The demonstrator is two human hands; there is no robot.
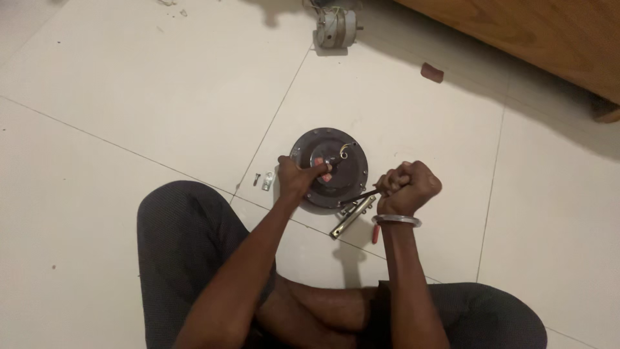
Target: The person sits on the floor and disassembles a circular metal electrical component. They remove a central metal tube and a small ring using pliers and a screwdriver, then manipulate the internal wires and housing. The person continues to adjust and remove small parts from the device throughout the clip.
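We're looking down at a round dark-grey motor housing lying flat on the white tiled floor, just beyond our crossed legs. Our left hand is clamped over its near-left edge, fingers curled tight around the stub at the hub, pinning the disc down. Our right hand is balled into a fist around a thin dark tool, whose tip meets the housing's near-right rim; a steel bangle sits on that wrist.

We'd judge this housing heavy and rigid, cast metal by the look of it, not fragile, though smooth enough to spin on tile unless it's held. The rim and the centre stub look like the sure places to grip. The short wires poking from the hub seem the only delicate part.

A metal bracket lies against the near edge, a red-handled tool beside it. Small loose fasteners rest on the floor to the left. No containers here; a second small motor sits far off by the wooden furniture.
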